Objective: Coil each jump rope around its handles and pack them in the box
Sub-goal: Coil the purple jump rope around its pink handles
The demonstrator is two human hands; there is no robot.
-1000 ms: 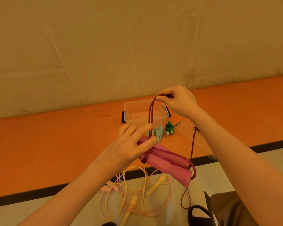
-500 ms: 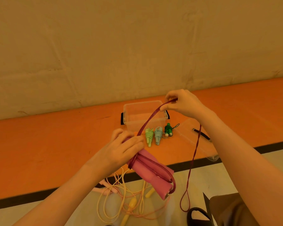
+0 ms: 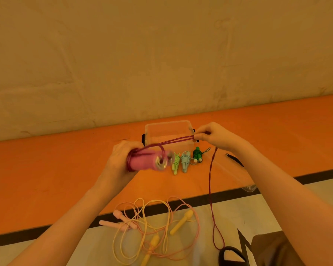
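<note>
Warm, dim amber light, soft and even, with hardly a shadow.
The pink foam handles (image 3: 142, 162) are smeared by motion blur; behind them the clear plastic box (image 3: 168, 134) looks sharper, and straight floor lines bow toward the edges.

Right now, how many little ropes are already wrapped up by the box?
3, in a row in front of the clear box: a light green bundle on the left, a pale blue bundle in the middle, a dark green bundle on the right.

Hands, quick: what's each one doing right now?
Left hand: grips the pink handles, cord wound round them.
Right hand: fingers pinch the maroon cord, pulled taut from the handles.
</note>
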